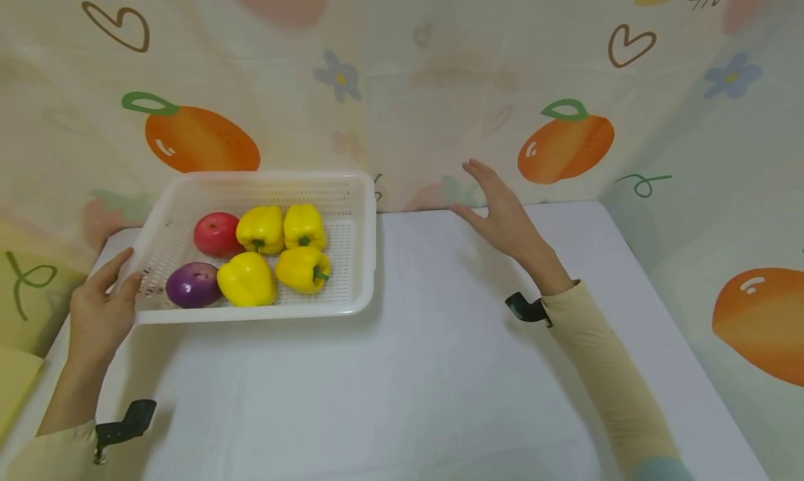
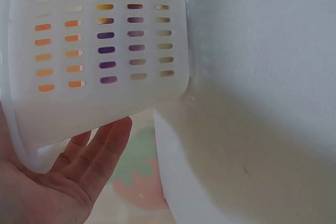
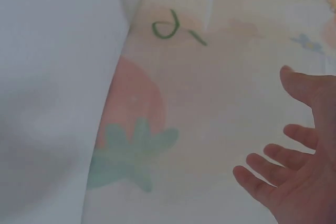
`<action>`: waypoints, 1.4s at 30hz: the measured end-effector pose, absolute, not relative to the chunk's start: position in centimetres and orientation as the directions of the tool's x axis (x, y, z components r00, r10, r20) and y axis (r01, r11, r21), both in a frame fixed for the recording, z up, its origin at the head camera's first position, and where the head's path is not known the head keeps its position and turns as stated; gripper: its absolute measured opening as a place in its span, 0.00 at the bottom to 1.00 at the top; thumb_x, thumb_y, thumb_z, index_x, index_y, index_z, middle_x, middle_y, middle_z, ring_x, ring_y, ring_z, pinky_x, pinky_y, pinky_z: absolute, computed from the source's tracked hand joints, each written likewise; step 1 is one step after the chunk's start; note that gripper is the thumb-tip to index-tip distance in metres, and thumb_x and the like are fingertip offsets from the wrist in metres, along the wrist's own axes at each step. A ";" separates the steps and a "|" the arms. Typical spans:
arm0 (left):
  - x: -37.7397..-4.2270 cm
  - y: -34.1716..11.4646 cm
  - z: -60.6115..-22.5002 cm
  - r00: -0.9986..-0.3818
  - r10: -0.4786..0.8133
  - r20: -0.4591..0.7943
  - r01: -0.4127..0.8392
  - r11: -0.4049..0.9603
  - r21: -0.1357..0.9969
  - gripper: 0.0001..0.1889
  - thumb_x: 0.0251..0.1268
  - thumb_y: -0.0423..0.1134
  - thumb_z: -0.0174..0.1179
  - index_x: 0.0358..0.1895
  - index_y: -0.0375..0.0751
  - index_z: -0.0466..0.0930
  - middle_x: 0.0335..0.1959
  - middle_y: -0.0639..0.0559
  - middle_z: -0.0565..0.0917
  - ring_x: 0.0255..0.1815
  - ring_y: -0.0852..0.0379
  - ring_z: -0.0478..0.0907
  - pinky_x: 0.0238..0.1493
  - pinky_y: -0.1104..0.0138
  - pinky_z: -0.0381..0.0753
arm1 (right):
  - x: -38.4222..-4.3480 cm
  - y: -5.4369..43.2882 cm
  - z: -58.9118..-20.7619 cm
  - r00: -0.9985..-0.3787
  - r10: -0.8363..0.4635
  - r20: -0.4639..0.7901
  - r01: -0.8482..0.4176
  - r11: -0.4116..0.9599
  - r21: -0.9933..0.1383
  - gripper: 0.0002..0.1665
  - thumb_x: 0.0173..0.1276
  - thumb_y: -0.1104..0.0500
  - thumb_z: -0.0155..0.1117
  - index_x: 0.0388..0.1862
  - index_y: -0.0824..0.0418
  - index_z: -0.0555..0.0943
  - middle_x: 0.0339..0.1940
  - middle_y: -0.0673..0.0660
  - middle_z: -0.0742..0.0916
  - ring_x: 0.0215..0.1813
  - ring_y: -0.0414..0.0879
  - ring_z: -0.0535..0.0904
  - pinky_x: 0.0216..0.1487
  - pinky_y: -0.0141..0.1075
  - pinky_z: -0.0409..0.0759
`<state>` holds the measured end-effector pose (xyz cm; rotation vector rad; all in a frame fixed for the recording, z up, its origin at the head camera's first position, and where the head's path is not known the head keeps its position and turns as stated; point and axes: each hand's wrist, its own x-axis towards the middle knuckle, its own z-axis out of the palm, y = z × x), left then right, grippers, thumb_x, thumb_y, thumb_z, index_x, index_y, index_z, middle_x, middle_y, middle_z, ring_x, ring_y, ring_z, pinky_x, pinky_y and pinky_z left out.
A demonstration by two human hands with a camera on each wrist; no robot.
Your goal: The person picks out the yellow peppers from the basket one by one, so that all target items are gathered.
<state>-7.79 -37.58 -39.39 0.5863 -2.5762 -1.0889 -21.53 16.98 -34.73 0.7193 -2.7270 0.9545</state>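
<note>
Already, four glossy yellow bell peppers (image 1: 247, 278) are loaded, with a round red fruit or vegetable (image 1: 216, 234) and an oval purple one (image 1: 191, 285), inside the white perforated plastic basket (image 1: 370, 264), seen at the far left of the white-covered table (image 1: 408, 369); whether it is resting or slightly lifted cannot be told. At its left end the rim is gripped between thumb and fingers of the left hand (image 1: 103, 313), while its right end is not yet grasped, the right hand (image 1: 505, 219) being held empty and spread, well apart.
</note>
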 end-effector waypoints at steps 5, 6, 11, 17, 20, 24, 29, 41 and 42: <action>-7.9 -37.3 -39.4 -0.869 -0.491 0.062 -0.274 0.582 0.765 0.26 0.73 0.43 0.50 0.73 0.53 0.65 0.69 0.33 0.66 0.61 0.70 0.66 0.59 0.78 0.60 | -21.5 14.9 -34.6 -0.849 -0.407 0.337 -0.528 0.638 -0.561 0.42 0.70 0.51 0.65 0.76 0.63 0.60 0.76 0.60 0.65 0.77 0.51 0.56 0.74 0.45 0.55; -7.9 -37.2 -39.4 -0.869 -0.492 0.056 -0.273 0.572 0.774 0.26 0.73 0.42 0.50 0.73 0.52 0.65 0.69 0.32 0.65 0.64 0.64 0.65 0.63 0.76 0.59 | -21.4 14.5 -34.6 -0.847 -0.409 0.339 -0.531 0.633 -0.563 0.42 0.69 0.52 0.65 0.76 0.63 0.60 0.76 0.60 0.65 0.77 0.51 0.57 0.74 0.44 0.55; -8.0 -37.1 -39.5 -0.870 -0.491 0.050 -0.269 0.557 0.786 0.26 0.74 0.41 0.49 0.74 0.49 0.63 0.71 0.33 0.63 0.72 0.42 0.58 0.72 0.62 0.52 | -21.0 12.9 -34.7 -0.845 -0.431 0.317 -0.532 0.617 -0.580 0.42 0.69 0.50 0.65 0.75 0.63 0.60 0.75 0.59 0.67 0.75 0.50 0.60 0.73 0.42 0.57; -8.1 -37.0 -39.5 -0.868 -0.493 0.050 -0.276 0.564 0.778 0.26 0.74 0.41 0.48 0.74 0.49 0.63 0.71 0.33 0.63 0.72 0.39 0.58 0.73 0.57 0.53 | -20.7 10.9 -34.7 -0.839 -0.451 0.305 -0.537 0.588 -0.605 0.43 0.67 0.51 0.68 0.75 0.62 0.61 0.75 0.56 0.67 0.68 0.51 0.69 0.66 0.40 0.69; -8.2 -37.0 -39.5 -0.866 -0.497 0.060 -0.269 0.563 0.781 0.26 0.74 0.41 0.48 0.74 0.49 0.63 0.71 0.34 0.64 0.72 0.39 0.58 0.73 0.56 0.53 | -20.5 9.6 -34.7 -0.834 -0.459 0.308 -0.540 0.562 -0.626 0.43 0.66 0.51 0.68 0.75 0.61 0.62 0.74 0.55 0.68 0.68 0.51 0.70 0.64 0.39 0.70; -8.1 -37.0 -39.5 -0.857 -0.513 0.060 -0.277 0.554 0.785 0.26 0.74 0.40 0.49 0.73 0.49 0.64 0.71 0.37 0.64 0.72 0.40 0.59 0.72 0.57 0.54 | -19.9 7.4 -34.7 -0.822 -0.475 0.314 -0.553 0.535 -0.639 0.42 0.67 0.50 0.68 0.74 0.61 0.62 0.73 0.55 0.69 0.66 0.49 0.71 0.62 0.39 0.73; -8.2 -37.0 -39.5 -0.851 -0.521 0.061 -0.275 0.542 0.794 0.25 0.74 0.40 0.49 0.73 0.49 0.65 0.72 0.39 0.64 0.73 0.41 0.59 0.73 0.55 0.53 | -18.9 4.7 -35.0 -0.810 -0.498 0.308 -0.564 0.523 -0.639 0.42 0.68 0.48 0.66 0.75 0.61 0.62 0.74 0.55 0.69 0.66 0.50 0.71 0.62 0.38 0.73; -8.3 -36.7 -39.5 -0.829 -0.555 0.062 -0.293 0.527 0.798 0.25 0.73 0.38 0.50 0.72 0.50 0.68 0.70 0.42 0.68 0.71 0.46 0.62 0.70 0.65 0.56 | -17.7 0.9 -35.5 -0.824 -0.535 0.185 -0.507 0.553 -0.661 0.44 0.68 0.46 0.66 0.77 0.58 0.59 0.72 0.54 0.70 0.66 0.50 0.72 0.61 0.41 0.73; -8.3 -36.7 -39.5 -0.829 -0.556 0.067 -0.291 0.530 0.796 0.25 0.73 0.38 0.50 0.71 0.50 0.68 0.70 0.41 0.68 0.70 0.46 0.62 0.70 0.65 0.56 | -17.8 0.6 -35.5 -0.825 -0.537 0.177 -0.503 0.553 -0.665 0.44 0.68 0.46 0.66 0.77 0.58 0.59 0.72 0.54 0.70 0.66 0.51 0.72 0.61 0.41 0.73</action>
